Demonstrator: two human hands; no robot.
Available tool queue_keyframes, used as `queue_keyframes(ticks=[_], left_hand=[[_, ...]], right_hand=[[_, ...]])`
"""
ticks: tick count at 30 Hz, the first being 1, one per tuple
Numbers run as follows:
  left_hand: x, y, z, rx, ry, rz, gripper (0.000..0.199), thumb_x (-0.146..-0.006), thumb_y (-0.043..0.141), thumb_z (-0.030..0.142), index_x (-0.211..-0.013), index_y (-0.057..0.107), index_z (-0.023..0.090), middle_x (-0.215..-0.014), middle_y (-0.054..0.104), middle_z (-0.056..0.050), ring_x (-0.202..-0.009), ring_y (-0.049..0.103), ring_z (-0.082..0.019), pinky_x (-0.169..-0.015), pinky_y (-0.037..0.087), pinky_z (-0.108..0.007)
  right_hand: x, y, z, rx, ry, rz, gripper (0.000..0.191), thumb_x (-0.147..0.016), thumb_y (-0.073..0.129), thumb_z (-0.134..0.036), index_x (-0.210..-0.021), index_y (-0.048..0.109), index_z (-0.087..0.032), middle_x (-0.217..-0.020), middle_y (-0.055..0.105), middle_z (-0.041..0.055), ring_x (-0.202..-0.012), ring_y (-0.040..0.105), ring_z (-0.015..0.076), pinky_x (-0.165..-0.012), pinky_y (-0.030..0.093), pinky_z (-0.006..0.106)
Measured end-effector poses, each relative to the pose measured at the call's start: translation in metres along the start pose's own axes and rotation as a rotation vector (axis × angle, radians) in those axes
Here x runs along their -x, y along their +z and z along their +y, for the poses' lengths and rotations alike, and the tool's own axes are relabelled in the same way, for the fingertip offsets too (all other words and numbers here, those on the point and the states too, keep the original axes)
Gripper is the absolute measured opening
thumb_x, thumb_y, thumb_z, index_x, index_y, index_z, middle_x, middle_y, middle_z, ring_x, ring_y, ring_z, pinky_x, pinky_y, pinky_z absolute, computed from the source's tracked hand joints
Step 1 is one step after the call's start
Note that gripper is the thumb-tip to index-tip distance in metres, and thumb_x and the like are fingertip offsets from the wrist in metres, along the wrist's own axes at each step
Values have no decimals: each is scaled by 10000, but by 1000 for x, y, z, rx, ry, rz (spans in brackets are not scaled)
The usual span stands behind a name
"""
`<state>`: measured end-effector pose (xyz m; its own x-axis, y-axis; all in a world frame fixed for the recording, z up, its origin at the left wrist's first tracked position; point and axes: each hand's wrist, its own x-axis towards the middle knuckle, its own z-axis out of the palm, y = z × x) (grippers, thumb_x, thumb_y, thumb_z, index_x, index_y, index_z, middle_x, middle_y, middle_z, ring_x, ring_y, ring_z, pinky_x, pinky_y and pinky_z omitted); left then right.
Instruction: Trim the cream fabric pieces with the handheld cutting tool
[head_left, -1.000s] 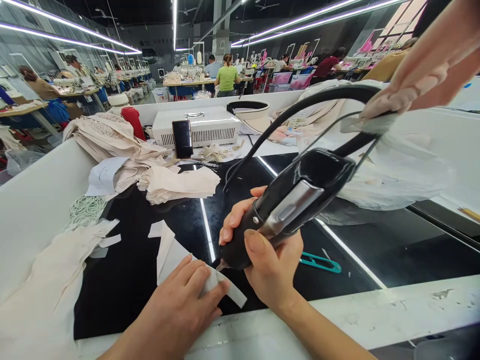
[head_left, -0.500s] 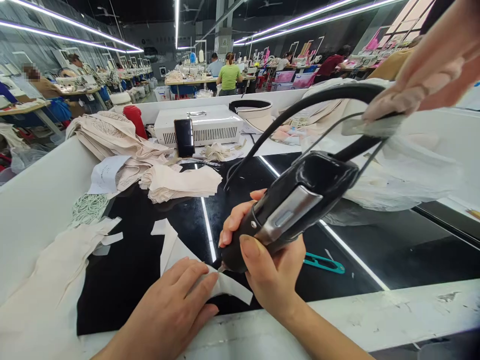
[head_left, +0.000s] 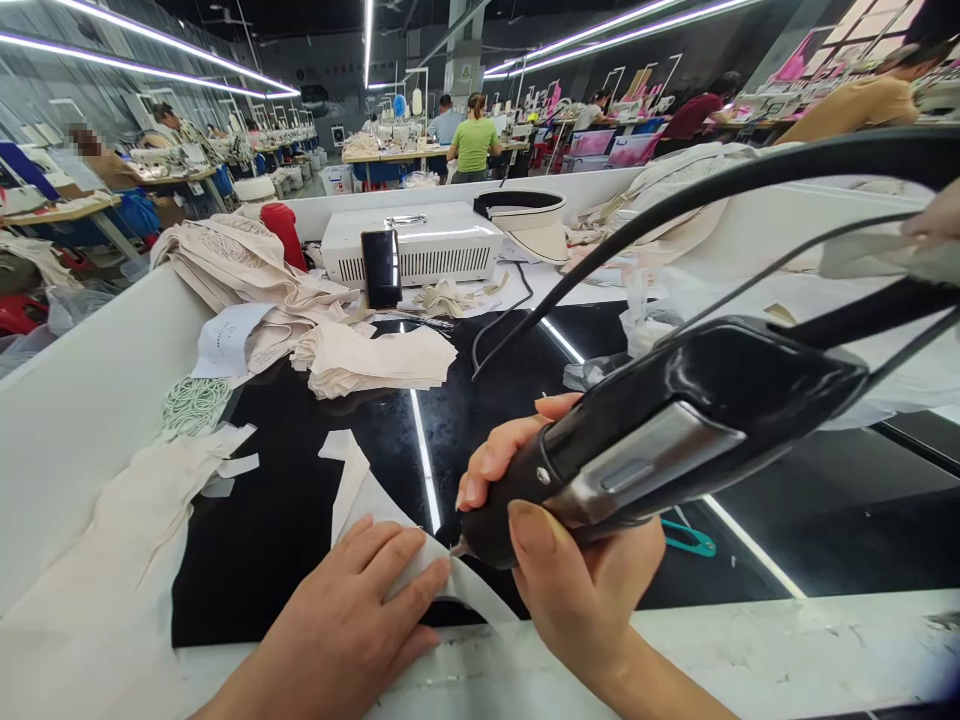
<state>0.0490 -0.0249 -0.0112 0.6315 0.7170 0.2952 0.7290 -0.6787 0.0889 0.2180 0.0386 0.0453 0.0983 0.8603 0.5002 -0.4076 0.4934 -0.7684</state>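
Note:
My right hand (head_left: 577,560) is wrapped round a thick black handheld tool (head_left: 675,410) with a silver lever and a cable. Its narrow tip touches or nearly touches a pale curved fabric piece (head_left: 427,555) on the glossy black surface (head_left: 247,540). Pressing on that piece just left of the tip, my left hand (head_left: 352,610) lies flat with its fingers spread. Behind the tool, partly hidden by it, is a teal thread snipper (head_left: 694,540).
Stacked beige fabric (head_left: 382,360) and a phone (head_left: 382,270) lie beyond my hands, before a white vented box (head_left: 420,245). More cloth (head_left: 112,530) is at the left. Another person's hand (head_left: 937,215) shows at the right edge near the cable. Other people sit at machines behind.
The tool's rear end has swung right and lower, towards the camera. The other person's hand has moved right, mostly out of view. The whole view has shifted slightly.

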Motion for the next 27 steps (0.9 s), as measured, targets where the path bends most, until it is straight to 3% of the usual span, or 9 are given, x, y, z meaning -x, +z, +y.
queue_keyframes(ticks=[3, 7, 16, 21, 27], left_hand=[[2, 2, -1, -1, -11, -20, 468, -949, 751, 351, -1351, 587, 178, -1253, 673, -119, -1104, 674, -310, -969, 608, -539], [5, 3, -2, -4, 6, -51, 527, -943, 764, 391, -1385, 560, 188, -1302, 670, -128, -1160, 674, -309, -1002, 592, -568], [7, 5, -2, -25, 15, 0, 421, -1018, 653, 409, -1373, 570, 198, -1266, 694, -124, -1155, 694, -299, -981, 606, -556], [7, 6, 0, -12, 13, 10, 444, -1011, 666, 407, -1388, 566, 196, -1269, 687, -119, -1166, 685, -294, -1001, 599, -528], [7, 7, 0, 12, -1, 24, 410, -1013, 665, 403, -1359, 584, 201, -1273, 667, -120, -1177, 673, -277, -1053, 570, -509]], right_hand=[[0, 1, 0, 34, -10, -3, 321, -857, 819, -419, -1027, 575, -297, -767, 645, -17, -580, 639, 167, -506, 598, 308], [1, 2, 0, 39, -26, -21, 343, -883, 800, -413, -1110, 570, -297, -778, 646, -5, -579, 641, 171, -496, 589, 306], [-5, 6, 4, -66, 43, -3, 444, -814, 864, -429, -1116, 574, -282, -783, 633, -31, -578, 623, 147, -491, 569, 285], [-5, 7, 7, -86, 27, -43, 366, -828, 853, -397, -1011, 558, -280, -780, 647, -34, -532, 585, 130, -443, 512, 264], [-6, 8, 8, -30, 23, -55, 262, -881, 780, -312, -997, 548, -271, -792, 647, -39, -568, 618, 133, -493, 546, 276]])
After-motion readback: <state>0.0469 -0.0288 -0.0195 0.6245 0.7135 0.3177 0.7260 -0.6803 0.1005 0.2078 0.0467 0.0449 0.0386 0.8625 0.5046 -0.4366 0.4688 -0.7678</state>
